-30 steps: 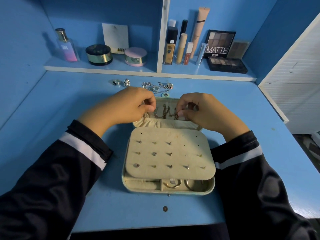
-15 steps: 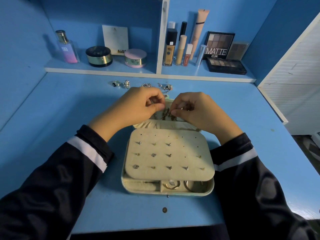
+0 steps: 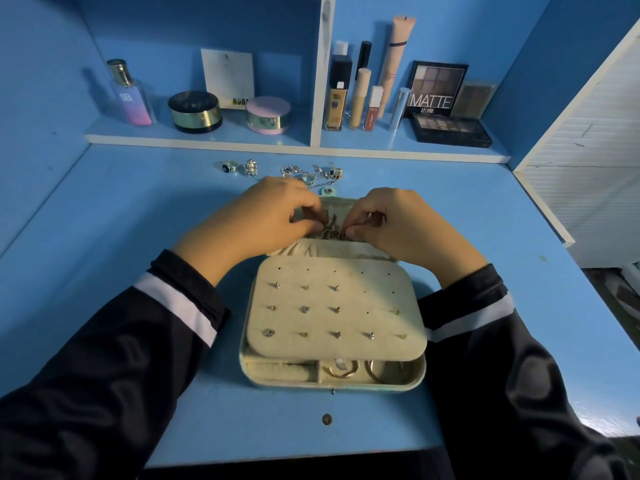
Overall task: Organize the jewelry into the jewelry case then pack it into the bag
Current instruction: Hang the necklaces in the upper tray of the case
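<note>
An open cream jewelry case [image 3: 332, 384] lies on the blue desk in front of me. Its earring panel [image 3: 337, 308] carries several small studs, and rings [image 3: 341, 368] sit in the front compartments. Over the raised lid at the back, my left hand [image 3: 266, 220] and my right hand [image 3: 394, 223] pinch a dark gold chain [image 3: 330, 232] between their fingertips. Loose silver rings [image 3: 230, 167] and silver chains [image 3: 311, 174] lie on the desk beyond my hands. No bag is in view.
A shelf [image 3: 294, 143] at the back holds a perfume bottle [image 3: 130, 93], round jars [image 3: 194, 111], makeup tubes and eyeshadow palettes [image 3: 450, 129]. A white panel [image 3: 588, 150] borders the desk on the right. A small dark button [image 3: 326, 418] lies near the front edge.
Both hands have drawn closer together over the lid and bunched the chain between their fingertips. The case has not moved.
</note>
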{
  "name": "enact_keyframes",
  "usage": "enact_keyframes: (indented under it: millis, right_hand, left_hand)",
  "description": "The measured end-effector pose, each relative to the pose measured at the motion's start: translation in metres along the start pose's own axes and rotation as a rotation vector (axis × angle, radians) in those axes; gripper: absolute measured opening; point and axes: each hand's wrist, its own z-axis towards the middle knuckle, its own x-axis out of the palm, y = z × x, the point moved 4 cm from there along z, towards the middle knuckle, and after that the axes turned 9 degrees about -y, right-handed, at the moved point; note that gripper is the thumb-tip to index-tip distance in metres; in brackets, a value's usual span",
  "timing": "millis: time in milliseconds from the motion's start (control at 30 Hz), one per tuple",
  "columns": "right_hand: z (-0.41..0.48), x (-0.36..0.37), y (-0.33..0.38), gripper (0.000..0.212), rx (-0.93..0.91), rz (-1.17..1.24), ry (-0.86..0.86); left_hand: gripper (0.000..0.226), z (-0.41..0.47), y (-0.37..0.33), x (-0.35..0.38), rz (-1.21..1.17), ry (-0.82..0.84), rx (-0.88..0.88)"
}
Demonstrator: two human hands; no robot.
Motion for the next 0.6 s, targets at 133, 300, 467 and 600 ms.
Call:
enact_keyframes:
  millis: [133, 300, 467, 600]
  right_hand:
    - [-0.0009, 0.0037, 0.0043, 0.008, -0.046, 0.006, 0.045]
    - [-0.0001, -0.0003, 0.0010, 0.009, -0.032, 0.052, 0.010]
    - [-0.0008, 0.0070, 0.0042, 0.011, -0.049, 0.055, 0.058]
    - [-0.0018, 0.0048, 0.0043, 0.012, -0.054, 0.062, 0.074]
  left_hand:
    - [0.009, -0.0003, 0.0000, 0.0000, -0.006, 0.030, 0.016]
    - [0.008, -0.0016, 0.0013, -0.0007, -0.078, 0.102, -0.017]
    - [0.007, -0.0022, 0.0023, 0.0021, -0.104, 0.175, -0.037]
    - [0.018, -0.0030, -0.0003, -0.0011, -0.139, 0.166, -0.052]
